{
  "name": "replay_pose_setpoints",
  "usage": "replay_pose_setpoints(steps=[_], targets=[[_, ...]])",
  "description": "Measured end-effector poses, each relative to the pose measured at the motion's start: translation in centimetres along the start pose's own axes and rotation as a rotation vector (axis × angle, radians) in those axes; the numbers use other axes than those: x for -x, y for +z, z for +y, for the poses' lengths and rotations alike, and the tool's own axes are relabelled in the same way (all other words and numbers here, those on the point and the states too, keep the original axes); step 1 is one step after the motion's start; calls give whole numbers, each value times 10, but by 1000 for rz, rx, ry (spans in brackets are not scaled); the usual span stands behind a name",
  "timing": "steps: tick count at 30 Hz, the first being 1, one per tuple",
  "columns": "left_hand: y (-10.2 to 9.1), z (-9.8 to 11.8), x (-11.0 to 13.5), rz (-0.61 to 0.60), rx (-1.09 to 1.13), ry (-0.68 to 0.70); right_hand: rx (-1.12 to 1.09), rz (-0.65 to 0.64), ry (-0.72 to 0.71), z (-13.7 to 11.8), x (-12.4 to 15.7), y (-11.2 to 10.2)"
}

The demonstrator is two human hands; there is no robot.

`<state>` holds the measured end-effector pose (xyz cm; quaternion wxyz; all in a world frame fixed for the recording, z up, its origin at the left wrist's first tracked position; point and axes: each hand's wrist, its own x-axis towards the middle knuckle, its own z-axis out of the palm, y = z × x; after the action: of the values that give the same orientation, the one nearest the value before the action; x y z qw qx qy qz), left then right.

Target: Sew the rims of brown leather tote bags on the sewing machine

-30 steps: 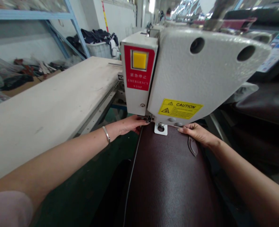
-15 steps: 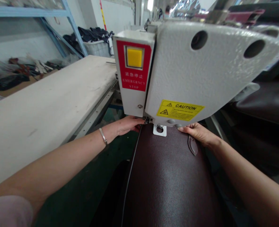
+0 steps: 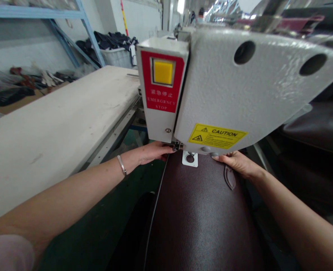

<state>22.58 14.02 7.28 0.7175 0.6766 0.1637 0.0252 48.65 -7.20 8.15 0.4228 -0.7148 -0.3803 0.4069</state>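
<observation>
Grey-white metal fills the top of the view: the head of a big sewing machine [image 3: 239,90] hangs over the work, with two round holes in its side. On the left lies a long pale table [image 3: 56,124], and a blue shelf frame [image 3: 90,34] stands behind it beside a bin of dark clothes [image 3: 115,49]. Under the machine lies the dark brown leather piece [image 3: 203,214], wide and grained, running from the bottom edge of the view up to the needle area; a black piping edge [image 3: 155,210] follows its left side. On the machine front is a red emergency stop panel [image 3: 162,82] with a yellow button, and lower a yellow caution label [image 3: 217,136]. The left hand [image 3: 152,152] reaches to the left edge of the leather just under the machine; its fingers are stretched forward and lightly bent, touching the edge near the presser foot [image 3: 177,145], but I cannot tell if they pinch it. The right hand [image 3: 235,162] lies flat and open on the leather, fingertips at the machine's lower rim, just beside a small leather tab [image 3: 230,177]. A white metal plate [image 3: 190,159] sits between both hands. A thin silver bracelet [image 3: 121,165] is on the left wrist.
</observation>
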Motion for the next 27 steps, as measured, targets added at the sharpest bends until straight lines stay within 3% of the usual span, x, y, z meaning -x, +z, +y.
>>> replay_pose_setpoints(steps=[4, 10, 16, 27], targets=[[14, 9, 12, -19, -110, -5, -2, -21, -3, -1, 0, 0], [32, 11, 25, -44, -212, 131, -51, 6, 16, -5, 6, 7], [32, 8, 21, -53, -255, 200, -90, 36, 109, -8, 12, 15], [31, 0, 20, -24, -469, 312, -25, 30, 69, -9, 7, 9]])
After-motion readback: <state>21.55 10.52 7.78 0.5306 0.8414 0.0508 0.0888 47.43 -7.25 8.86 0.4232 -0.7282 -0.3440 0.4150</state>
